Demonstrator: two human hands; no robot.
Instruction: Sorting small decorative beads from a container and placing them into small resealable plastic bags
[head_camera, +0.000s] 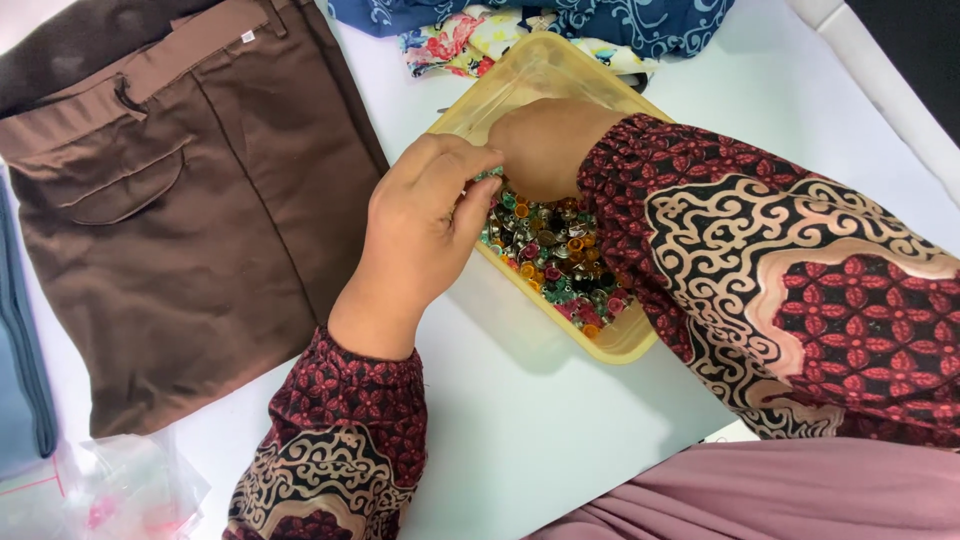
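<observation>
Head view: 2 hands are met over a yellow plastic tray (600, 345) of small coloured metal fasteners (555, 262) on a white table (520, 420), beside brown trousers (190, 200). The left hand (420, 225) is pinched at the heap's edge; what it pinches cannot be told. The right hand (545, 140) is curled, its grip hidden. A single piece is best lifted clear of the heap, judged from this.

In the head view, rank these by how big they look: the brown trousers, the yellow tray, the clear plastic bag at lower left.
Largest to smallest:
1. Brown trousers
2. Yellow tray, partly hidden by both hands
3. Clear plastic bag, cut off by the frame edge, so its place after the tray is unsure
</observation>
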